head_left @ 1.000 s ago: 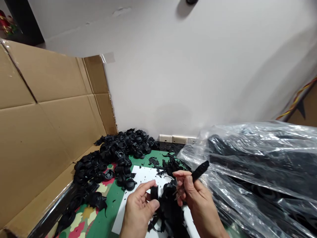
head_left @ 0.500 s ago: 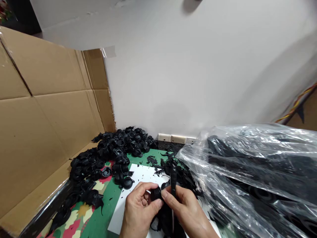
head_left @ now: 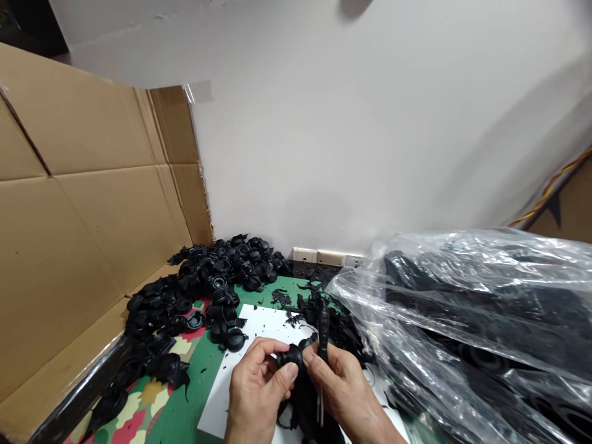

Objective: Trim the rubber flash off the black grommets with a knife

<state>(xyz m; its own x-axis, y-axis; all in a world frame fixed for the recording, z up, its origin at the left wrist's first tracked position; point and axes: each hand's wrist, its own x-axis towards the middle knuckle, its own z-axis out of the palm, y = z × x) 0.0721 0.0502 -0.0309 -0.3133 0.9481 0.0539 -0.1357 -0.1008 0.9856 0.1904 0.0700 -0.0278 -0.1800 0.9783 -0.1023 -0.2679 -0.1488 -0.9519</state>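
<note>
My left hand is closed, thumb and fingers pinching a ribbed black rubber boot above the white board. Close beside it, my right hand has its thumb and forefinger at the boot's right side. A slim black-handled tool stands upright in the right hand, its thin metal end pointing down; its exact kind is unclear. Below both hands hangs dark rubber, partly hidden by the fingers; I cannot tell whether it is joined to the boot.
Many similar black rubber pieces are heaped at the left, against a cardboard wall. Black scraps lie behind the right hand. A clear plastic bag of black parts fills the right. Sockets line the wall base.
The boot has tilted between my fingers, with its rim turned more toward the upper left. My right hand and the tool have shifted only slightly.
</note>
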